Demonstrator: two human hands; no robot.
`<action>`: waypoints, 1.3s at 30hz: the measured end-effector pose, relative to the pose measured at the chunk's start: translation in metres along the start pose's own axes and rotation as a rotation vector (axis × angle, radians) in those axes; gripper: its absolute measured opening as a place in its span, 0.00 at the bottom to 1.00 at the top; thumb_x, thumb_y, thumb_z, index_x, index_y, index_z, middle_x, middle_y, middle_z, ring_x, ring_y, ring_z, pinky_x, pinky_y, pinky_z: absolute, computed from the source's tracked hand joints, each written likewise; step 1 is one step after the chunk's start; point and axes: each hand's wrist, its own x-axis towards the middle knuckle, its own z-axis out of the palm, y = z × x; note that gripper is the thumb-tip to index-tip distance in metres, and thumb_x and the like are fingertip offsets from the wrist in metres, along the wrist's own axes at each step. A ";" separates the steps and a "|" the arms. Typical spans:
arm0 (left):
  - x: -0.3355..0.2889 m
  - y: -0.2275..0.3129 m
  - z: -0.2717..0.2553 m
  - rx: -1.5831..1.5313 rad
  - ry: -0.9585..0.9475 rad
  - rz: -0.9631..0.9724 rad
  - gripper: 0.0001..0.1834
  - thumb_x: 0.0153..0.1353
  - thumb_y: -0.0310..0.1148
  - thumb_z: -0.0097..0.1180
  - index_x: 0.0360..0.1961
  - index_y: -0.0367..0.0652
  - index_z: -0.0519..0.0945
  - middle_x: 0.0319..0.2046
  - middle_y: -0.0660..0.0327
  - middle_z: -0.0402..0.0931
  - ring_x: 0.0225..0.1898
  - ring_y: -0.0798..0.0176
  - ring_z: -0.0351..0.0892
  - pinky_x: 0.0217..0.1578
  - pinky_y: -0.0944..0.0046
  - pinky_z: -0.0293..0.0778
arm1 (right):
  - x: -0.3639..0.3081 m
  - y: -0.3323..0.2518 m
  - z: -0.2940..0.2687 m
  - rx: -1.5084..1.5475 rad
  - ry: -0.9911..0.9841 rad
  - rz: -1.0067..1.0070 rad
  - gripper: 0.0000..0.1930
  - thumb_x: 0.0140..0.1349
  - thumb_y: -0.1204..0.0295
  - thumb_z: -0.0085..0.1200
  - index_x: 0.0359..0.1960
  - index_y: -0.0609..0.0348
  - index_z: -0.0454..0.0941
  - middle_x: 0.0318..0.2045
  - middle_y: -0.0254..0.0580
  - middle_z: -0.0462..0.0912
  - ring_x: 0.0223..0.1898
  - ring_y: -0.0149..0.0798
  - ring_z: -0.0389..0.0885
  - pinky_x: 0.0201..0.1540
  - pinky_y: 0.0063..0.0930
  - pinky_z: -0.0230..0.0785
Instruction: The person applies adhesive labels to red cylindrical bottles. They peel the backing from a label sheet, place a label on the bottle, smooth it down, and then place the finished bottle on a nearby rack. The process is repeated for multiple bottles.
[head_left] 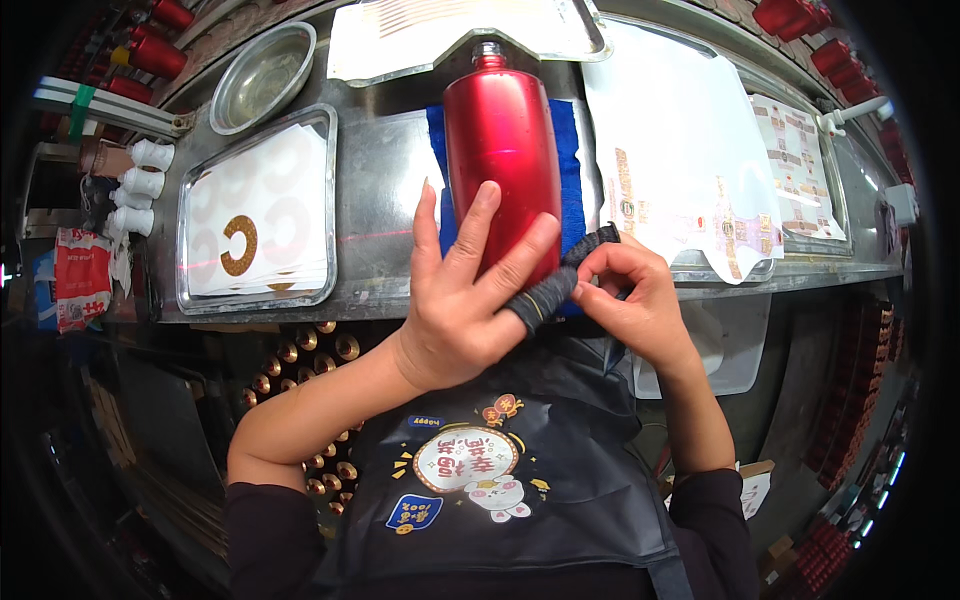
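Note:
A glossy red bottle (502, 135) lies on a blue cloth (571, 160), its bare threaded neck pointing away from me. My left hand (455, 310) is open, with spread fingers over the lower part of the bottle. A dark fabric wrap (545, 303) covers the left hand's digit nearest my right hand. Close beside it, my right hand (635, 300) has thumb and fingertips pinched together at the wrap's edge. What sits in that pinch is too small to make out. Another dark wrap (600, 240) shows on a right finger.
On the left, a metal tray (328, 200) holds white sheets with a gold C-shaped sticker (239, 246). Behind it stands a round metal bowl (300, 62). Printed label sheets (680, 130) cover the right side. White thread spools (140, 187) sit far left.

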 end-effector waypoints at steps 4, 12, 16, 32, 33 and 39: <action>-0.007 -0.006 0.012 -0.198 0.150 -0.154 0.31 0.45 0.34 0.78 0.54 0.45 0.85 0.63 0.55 0.76 0.72 0.43 0.64 0.66 0.28 0.56 | -0.002 -0.003 0.001 -0.058 -0.008 -0.061 0.05 0.55 0.73 0.66 0.28 0.60 0.83 0.27 0.31 0.71 0.22 0.21 0.64 0.26 0.19 0.55; -0.057 -0.011 -0.003 -0.295 0.015 -0.253 0.24 0.48 0.34 0.77 0.48 0.41 0.86 0.66 0.47 0.71 0.70 0.31 0.64 0.67 0.25 0.50 | -0.010 -0.022 -0.004 0.018 -0.032 -0.060 0.05 0.52 0.74 0.68 0.26 0.60 0.83 0.26 0.28 0.74 0.22 0.19 0.67 0.26 0.16 0.55; -0.063 -0.013 -0.002 -0.237 -0.014 -0.202 0.19 0.48 0.31 0.76 0.43 0.44 0.88 0.67 0.47 0.71 0.68 0.30 0.65 0.66 0.23 0.48 | -0.010 -0.021 -0.009 -0.029 -0.016 -0.077 0.06 0.52 0.74 0.68 0.26 0.60 0.82 0.26 0.28 0.74 0.22 0.19 0.68 0.27 0.15 0.56; -0.005 -0.003 0.000 -0.014 -0.012 0.010 0.17 0.47 0.36 0.70 0.42 0.55 0.89 0.63 0.53 0.76 0.69 0.35 0.67 0.68 0.26 0.44 | 0.002 -0.004 0.000 0.007 -0.030 0.019 0.06 0.54 0.73 0.66 0.28 0.62 0.82 0.28 0.31 0.74 0.23 0.21 0.66 0.26 0.18 0.57; -0.002 -0.002 0.006 -0.008 0.019 -0.015 0.13 0.50 0.37 0.67 0.39 0.51 0.90 0.61 0.53 0.78 0.68 0.36 0.69 0.67 0.24 0.46 | 0.003 -0.004 0.002 0.011 -0.029 0.021 0.06 0.54 0.73 0.66 0.28 0.62 0.83 0.29 0.33 0.74 0.23 0.22 0.66 0.26 0.19 0.57; -0.024 -0.011 0.015 -0.372 0.170 -0.253 0.37 0.46 0.35 0.78 0.59 0.38 0.80 0.67 0.45 0.70 0.72 0.39 0.63 0.68 0.28 0.51 | -0.001 -0.010 0.001 -0.002 -0.045 -0.084 0.06 0.53 0.74 0.68 0.27 0.61 0.83 0.26 0.27 0.72 0.23 0.19 0.66 0.27 0.16 0.55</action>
